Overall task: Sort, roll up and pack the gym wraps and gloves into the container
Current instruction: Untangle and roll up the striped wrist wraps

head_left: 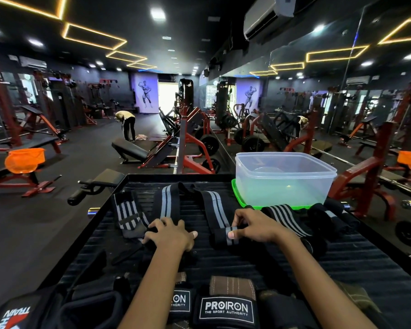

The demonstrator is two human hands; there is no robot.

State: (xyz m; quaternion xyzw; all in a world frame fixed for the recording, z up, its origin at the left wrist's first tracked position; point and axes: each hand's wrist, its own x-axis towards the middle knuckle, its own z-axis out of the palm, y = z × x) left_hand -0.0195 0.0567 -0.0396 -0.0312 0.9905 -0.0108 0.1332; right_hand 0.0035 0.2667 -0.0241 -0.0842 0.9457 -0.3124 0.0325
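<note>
- Lying draped across the ribbed black surface (pixel 223 262), a long black wrap with two grey stripes (pixel 166 200) arches away from the person and comes back as two strands, one under each of the hands.
- The left hand (pixel 170 233) rests palm-down on the near end of the left strand, fingers spread and fairly straight, pressing it flat.
- The right hand (pixel 252 227) pinches the near end of the right strand, where the wrap is turned into a small roll (pixel 226 238); thumb and forefinger curl round that roll.
- Just left of the left hand lies a flat striped wrap (pixel 128 217), black with several grey stripes, apart from the hand.
- Just beyond the right hand sits another striped wrap (pixel 287 217), its stripes running diagonally, and further right are dark rolled wraps (pixel 328 217) bunched together.
- At the near edge of the surface, between and beside the forearms, lie black gloves with a "PROIRON" label (pixel 226 307); a further dark glove with partly readable red and white lettering (pixel 17 314) lies at the near left corner.
- The clear plastic container (pixel 285 176) stands open at the far right corner of the surface, well beyond the right hand, set on its green lid (pixel 240 200).
- Beyond the surface stretch gym machines, an orange basket (pixel 25 160) on a bench, a mirrored wall, and a person bending over (pixel 127 124) in the distance.
</note>
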